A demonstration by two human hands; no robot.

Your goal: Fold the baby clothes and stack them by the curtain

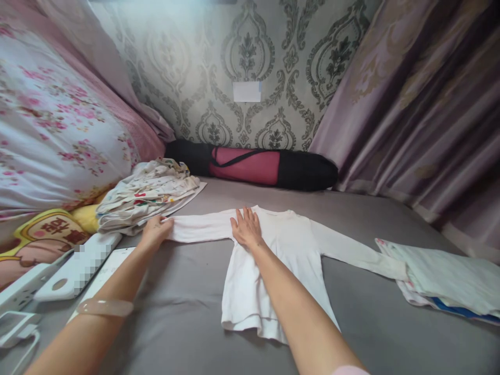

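Note:
A white long-sleeved shirt lies spread on the grey sheet, its neckline away from me and both sleeves stretched out sideways. My left hand is closed on the cuff of the left-hand sleeve. Flat on the shirt near the shoulder seam rests my right hand, fingers extended and pointing away. The other sleeve reaches right, its cuff touching a stack of folded clothes. Part of the shirt's body is hidden under my right forearm.
Beyond my left hand sits a rumpled pile of patterned clothes. A power strip, a white device and a yellow cushion lie at left. A long black-and-red bag rests against the wall; curtains hang right.

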